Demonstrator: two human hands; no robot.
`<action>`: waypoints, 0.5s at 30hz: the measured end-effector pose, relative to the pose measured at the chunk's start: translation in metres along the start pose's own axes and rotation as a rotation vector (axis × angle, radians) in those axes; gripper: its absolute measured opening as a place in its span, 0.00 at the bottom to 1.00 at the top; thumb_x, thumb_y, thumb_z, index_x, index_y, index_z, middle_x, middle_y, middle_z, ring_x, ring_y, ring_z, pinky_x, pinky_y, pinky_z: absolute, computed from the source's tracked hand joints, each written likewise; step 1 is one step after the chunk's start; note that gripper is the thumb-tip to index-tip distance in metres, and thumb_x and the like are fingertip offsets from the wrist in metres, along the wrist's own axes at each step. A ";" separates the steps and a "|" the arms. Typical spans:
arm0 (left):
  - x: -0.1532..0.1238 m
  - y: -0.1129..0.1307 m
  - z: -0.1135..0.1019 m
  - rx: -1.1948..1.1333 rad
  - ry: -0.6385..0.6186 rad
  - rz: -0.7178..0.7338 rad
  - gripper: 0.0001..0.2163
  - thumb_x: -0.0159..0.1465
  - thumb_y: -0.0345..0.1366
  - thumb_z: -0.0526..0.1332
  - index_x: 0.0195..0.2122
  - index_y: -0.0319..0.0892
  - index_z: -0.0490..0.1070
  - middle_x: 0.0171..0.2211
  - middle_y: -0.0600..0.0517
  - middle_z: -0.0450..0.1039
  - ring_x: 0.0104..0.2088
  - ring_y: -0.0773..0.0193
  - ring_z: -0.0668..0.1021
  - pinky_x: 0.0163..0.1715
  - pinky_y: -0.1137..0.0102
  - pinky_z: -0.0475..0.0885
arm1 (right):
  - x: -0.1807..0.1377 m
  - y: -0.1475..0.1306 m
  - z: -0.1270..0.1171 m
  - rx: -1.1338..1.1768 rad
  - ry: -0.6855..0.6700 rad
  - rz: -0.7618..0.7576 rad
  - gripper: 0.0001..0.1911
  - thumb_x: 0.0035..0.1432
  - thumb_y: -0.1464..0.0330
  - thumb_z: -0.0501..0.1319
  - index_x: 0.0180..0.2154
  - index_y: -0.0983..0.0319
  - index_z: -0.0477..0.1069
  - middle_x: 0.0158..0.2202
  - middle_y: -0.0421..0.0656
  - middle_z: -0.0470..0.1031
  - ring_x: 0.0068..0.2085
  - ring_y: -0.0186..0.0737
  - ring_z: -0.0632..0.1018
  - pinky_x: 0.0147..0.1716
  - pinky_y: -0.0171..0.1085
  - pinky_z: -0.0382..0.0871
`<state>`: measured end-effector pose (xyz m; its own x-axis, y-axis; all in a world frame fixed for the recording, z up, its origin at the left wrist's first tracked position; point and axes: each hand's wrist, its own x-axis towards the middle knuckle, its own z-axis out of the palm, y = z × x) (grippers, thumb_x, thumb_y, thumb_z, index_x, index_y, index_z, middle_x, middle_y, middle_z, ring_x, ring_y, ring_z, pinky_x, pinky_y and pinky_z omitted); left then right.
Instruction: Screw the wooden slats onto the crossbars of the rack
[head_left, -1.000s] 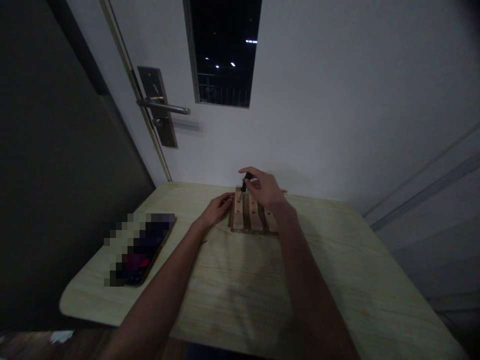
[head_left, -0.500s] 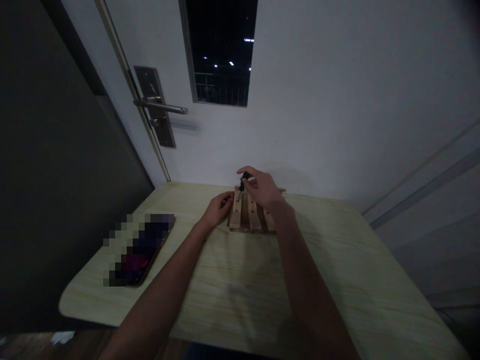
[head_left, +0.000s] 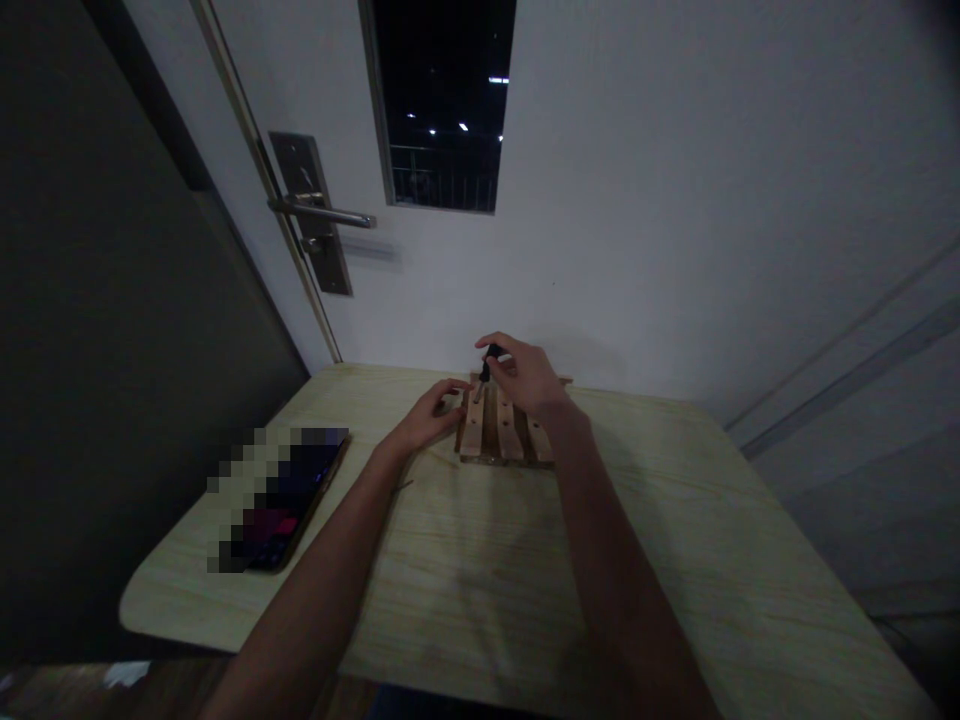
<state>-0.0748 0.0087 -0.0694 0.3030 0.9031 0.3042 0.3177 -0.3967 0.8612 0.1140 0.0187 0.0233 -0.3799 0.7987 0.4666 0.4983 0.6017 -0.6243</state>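
Note:
A small slatted wooden piece (head_left: 511,436) with dark holes in its slats lies near the back of the table. My right hand (head_left: 529,378) grips the black handle of a screwdriver (head_left: 486,368) from above. The tool is tilted, and its metal shaft reaches down to a hole at the far end of the left slat. At the left edge of the wood is my left hand (head_left: 433,414), thumb and fingers apart, with the fingertips at or just touching the edge. My right hand and forearm hide the piece's right side.
A phone (head_left: 304,500) lies on the left of the pale wood-grain table (head_left: 465,580). Beside my left wrist is a thin dark sliver (head_left: 403,487). Behind the table stands a white door with a metal handle (head_left: 330,213) and a dark window (head_left: 446,100).
My left hand has shifted slightly left, and its thumb and fingers have spread apart. The thin sliver by the wrist now shows. My right hand and the screwdriver have barely moved.

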 end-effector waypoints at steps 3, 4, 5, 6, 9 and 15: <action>-0.001 0.002 0.000 -0.015 -0.018 -0.016 0.18 0.59 0.39 0.58 0.50 0.43 0.65 0.51 0.46 0.67 0.50 0.56 0.70 0.49 0.60 0.66 | 0.000 0.000 0.000 -0.009 -0.002 0.016 0.14 0.56 0.72 0.53 0.44 0.59 0.70 0.34 0.43 0.75 0.31 0.34 0.76 0.32 0.33 0.69; -0.001 0.002 0.000 -0.019 -0.023 -0.025 0.18 0.59 0.39 0.58 0.50 0.43 0.65 0.51 0.46 0.67 0.49 0.56 0.70 0.49 0.60 0.67 | 0.000 0.000 0.000 -0.014 -0.002 0.023 0.14 0.56 0.71 0.53 0.44 0.59 0.70 0.34 0.43 0.75 0.31 0.34 0.76 0.32 0.33 0.69; -0.001 0.002 0.000 -0.021 -0.023 -0.029 0.18 0.59 0.39 0.58 0.50 0.43 0.65 0.51 0.46 0.67 0.49 0.56 0.70 0.48 0.61 0.67 | 0.000 -0.001 0.000 -0.018 -0.001 0.026 0.14 0.56 0.71 0.53 0.44 0.59 0.70 0.34 0.43 0.75 0.31 0.35 0.76 0.32 0.33 0.69; -0.001 0.003 0.000 -0.023 -0.024 -0.028 0.18 0.59 0.39 0.58 0.50 0.43 0.66 0.50 0.46 0.67 0.49 0.56 0.70 0.48 0.61 0.67 | 0.000 -0.001 -0.001 -0.019 0.002 0.024 0.14 0.56 0.71 0.53 0.44 0.59 0.70 0.34 0.43 0.76 0.31 0.35 0.76 0.32 0.34 0.69; -0.001 0.003 0.000 -0.024 -0.032 -0.019 0.18 0.59 0.40 0.58 0.50 0.42 0.65 0.50 0.46 0.67 0.47 0.58 0.71 0.47 0.62 0.67 | -0.001 -0.002 -0.001 -0.014 0.015 0.014 0.13 0.56 0.71 0.54 0.43 0.59 0.70 0.34 0.43 0.76 0.32 0.35 0.76 0.33 0.34 0.69; -0.001 0.002 0.001 -0.020 -0.019 -0.019 0.18 0.59 0.40 0.58 0.50 0.42 0.66 0.50 0.45 0.67 0.45 0.58 0.72 0.45 0.63 0.68 | -0.002 -0.002 -0.001 -0.015 0.010 0.004 0.13 0.57 0.71 0.53 0.44 0.59 0.70 0.32 0.42 0.75 0.31 0.35 0.76 0.33 0.34 0.70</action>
<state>-0.0740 0.0070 -0.0685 0.3140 0.9070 0.2805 0.3052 -0.3762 0.8748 0.1146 0.0157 0.0247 -0.3703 0.8009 0.4705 0.5110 0.5986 -0.6168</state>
